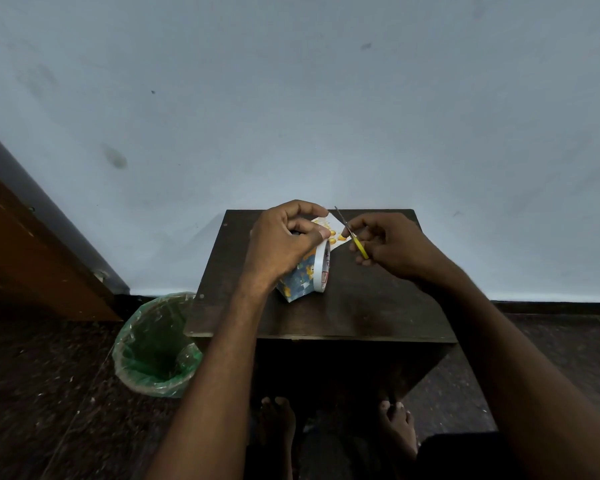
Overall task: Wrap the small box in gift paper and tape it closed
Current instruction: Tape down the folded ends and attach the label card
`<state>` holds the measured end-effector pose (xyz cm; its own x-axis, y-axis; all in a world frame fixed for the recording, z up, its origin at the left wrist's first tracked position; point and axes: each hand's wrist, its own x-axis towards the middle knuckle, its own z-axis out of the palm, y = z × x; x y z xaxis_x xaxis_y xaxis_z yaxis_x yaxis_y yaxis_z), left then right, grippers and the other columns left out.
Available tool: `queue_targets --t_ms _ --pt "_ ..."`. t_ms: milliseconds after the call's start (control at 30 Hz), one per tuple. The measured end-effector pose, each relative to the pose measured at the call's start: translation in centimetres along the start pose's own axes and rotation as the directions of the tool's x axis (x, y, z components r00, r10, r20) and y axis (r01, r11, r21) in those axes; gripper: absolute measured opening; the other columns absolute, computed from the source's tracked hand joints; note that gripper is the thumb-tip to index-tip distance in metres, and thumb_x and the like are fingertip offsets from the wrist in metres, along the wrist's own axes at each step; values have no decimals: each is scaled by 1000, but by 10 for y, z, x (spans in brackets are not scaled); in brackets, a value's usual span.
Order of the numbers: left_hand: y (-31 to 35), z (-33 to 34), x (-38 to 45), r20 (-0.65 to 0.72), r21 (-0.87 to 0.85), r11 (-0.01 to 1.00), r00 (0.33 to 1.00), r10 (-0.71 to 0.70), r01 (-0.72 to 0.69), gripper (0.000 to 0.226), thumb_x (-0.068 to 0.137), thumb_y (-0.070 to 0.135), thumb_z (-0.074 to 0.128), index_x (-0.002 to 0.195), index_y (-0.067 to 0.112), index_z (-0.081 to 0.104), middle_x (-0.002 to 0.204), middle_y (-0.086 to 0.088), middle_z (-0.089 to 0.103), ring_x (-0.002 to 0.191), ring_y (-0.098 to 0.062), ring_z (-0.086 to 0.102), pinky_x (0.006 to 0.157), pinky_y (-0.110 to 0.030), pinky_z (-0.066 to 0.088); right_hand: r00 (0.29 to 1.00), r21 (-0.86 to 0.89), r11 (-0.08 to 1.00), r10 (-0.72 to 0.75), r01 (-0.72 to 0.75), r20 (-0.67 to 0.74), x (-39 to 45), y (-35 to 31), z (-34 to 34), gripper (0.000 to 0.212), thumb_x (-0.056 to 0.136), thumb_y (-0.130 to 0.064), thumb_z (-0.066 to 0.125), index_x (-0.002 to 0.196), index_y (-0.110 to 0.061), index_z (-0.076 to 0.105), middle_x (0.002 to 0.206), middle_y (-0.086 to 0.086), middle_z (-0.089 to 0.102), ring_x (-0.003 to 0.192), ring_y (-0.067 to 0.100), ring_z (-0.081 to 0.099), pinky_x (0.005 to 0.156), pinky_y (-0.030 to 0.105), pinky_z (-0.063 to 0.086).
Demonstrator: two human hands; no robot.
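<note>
Our left hand [284, 237] pinches the tape roll [321, 268] against the wrapped box [297, 282] at the table's [378, 306] middle, steadying the paper. Our right hand [392, 244] grips scissors [352, 233], blades open just right of the fold, probably to cut tape.

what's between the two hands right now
In the head view, a flap of gift paper juts from the wrapped box between the left hand and the right hand, with the scissors blades crossing it.
</note>
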<state>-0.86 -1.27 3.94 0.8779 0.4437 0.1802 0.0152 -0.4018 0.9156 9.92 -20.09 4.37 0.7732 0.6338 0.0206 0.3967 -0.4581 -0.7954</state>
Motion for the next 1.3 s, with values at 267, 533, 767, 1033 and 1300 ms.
queue_targets --t_ms 267,533,767,1033,1300 --pt "-3 3 1 -48 36 999 998 26 -25 24 88 18 84 108 29 79 80 9 81 89 -9 78 95 -47 61 997 -110 991 -75 78 35 2 7 -7 29 86 -10 76 101 -34 80 81 6 72 66 12 58 70 31 49" --pt "-2 3 0 -39 86 993 995 90 -86 25 88 16 82 108 30 77 82 13 81 91 -2 76 99 -44 58 998 -79 996 -38 42 52 2 6 -14 33 78 -17 82 103 -40 81 84 -4 72 65 5 57 76 39 57" --pt "-5 0 2 29 112 984 990 137 -139 30 88 17 81 112 34 75 86 14 81 95 -3 76 102 -49 56 997 -65 996 -57 60 50 0 -3 -14 36 78 -13 82 104 -38 82 83 -4 72 62 3 54 75 36 55" --pt "-8 1 4 32 116 982 988 149 -151 32 86 20 81 112 35 76 88 15 81 98 -3 76 103 -52 55 995 -93 991 -93 95 23 0 -7 -12 37 80 -12 80 108 -36 82 84 -1 74 67 8 57 71 35 53" --pt "-9 2 5 33 113 982 989 146 -149 39 81 31 79 118 37 71 85 14 81 100 -4 76 108 -51 51 989 -180 973 -145 143 -2 2 -5 -13 34 84 -11 78 107 -36 82 79 -3 73 64 4 55 60 20 41"
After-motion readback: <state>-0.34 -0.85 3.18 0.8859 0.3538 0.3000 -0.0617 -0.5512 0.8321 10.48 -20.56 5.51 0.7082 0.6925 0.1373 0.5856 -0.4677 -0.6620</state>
